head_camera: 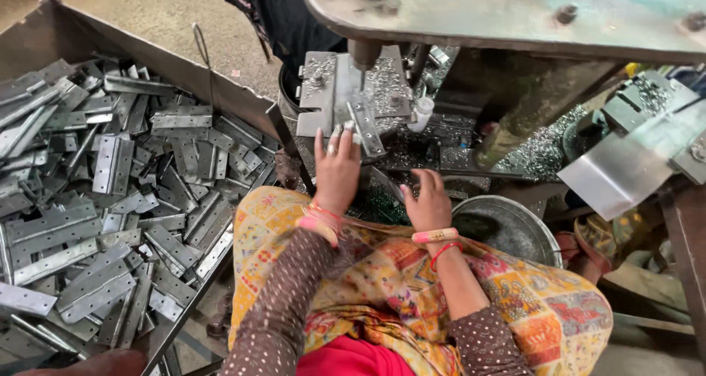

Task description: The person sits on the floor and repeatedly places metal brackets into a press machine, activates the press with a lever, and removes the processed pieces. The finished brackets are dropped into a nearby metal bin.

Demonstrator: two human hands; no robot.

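While the bin [44, 34] of loose hinge plates [110, 199] is sitting within reach at my left, my left hand [337, 169] is pressing a hinge plate [365, 126] flat under the drill spindle [363, 55], fingers extended, and my right hand [428, 199] is resting curled and empty beside the steel bowl [515, 233].

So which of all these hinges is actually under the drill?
The hinge that the left hand steadies on the machine bed; the others lie piled in the tray at left.

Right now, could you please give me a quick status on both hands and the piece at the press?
Left hand fingertips on the hinge strip under the press ram. Right hand low beside the metal bowl, grip unclear. Metal shavings scattered around.
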